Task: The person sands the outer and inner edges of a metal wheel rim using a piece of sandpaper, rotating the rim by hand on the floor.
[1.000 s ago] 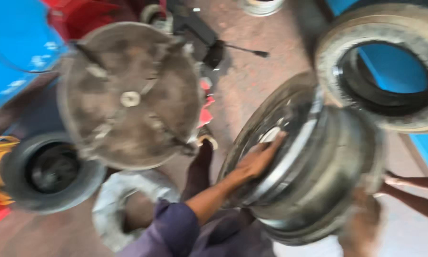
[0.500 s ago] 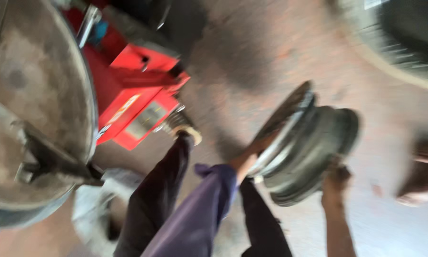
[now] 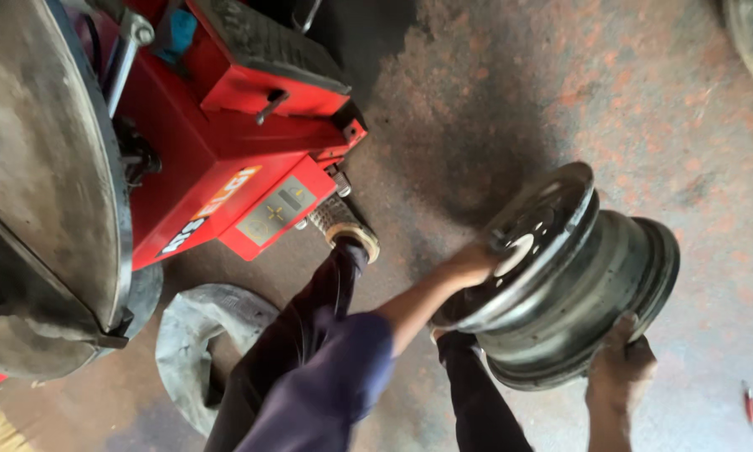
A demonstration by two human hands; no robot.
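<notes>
**Grey steel rim held over the workshop floor**

Grey steel wheel rim [image 3: 573, 276] hangs tilted above the floor [image 3: 644, 109], gripped by both hands. The left hand [image 3: 468, 266] clasps the near flange at its upper edge; the right hand [image 3: 621, 362] curls around the far flange's lower edge. Bare reddish concrete lies open above and to the right of the rim. Leftward stands a red tyre machine [image 3: 226, 159] with its round grey turntable [image 3: 46, 192], well apart. A limp rubber tube [image 3: 197, 335] lies beside the person's dark trouser legs [image 3: 309, 335].
</notes>
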